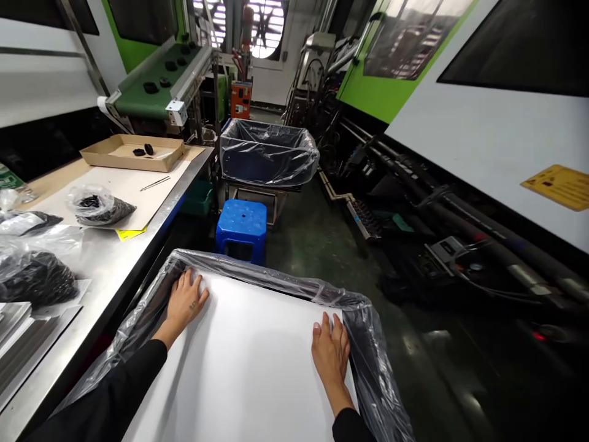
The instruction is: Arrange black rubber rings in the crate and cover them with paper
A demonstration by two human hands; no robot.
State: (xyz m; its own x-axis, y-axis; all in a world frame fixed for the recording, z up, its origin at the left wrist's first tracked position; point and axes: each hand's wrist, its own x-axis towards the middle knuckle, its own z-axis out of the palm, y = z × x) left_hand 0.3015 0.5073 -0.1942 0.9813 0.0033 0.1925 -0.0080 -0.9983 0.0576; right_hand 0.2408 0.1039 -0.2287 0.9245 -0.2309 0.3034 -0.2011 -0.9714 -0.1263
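Left bare hand [186, 301] and right bare hand [330, 353] resting flat on a smooth white rectangular sheet [243, 362], fingers slightly apart, gripping nothing, sheet lying near, inside the rim of a clear plastic liner [370, 350], stainless steel table [117, 276] at left, blue plastic stool [242, 224] far ahead

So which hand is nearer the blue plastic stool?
Left. The left hand sits behind and left of the blue plastic stool; the right hand lies further back, well to its right.
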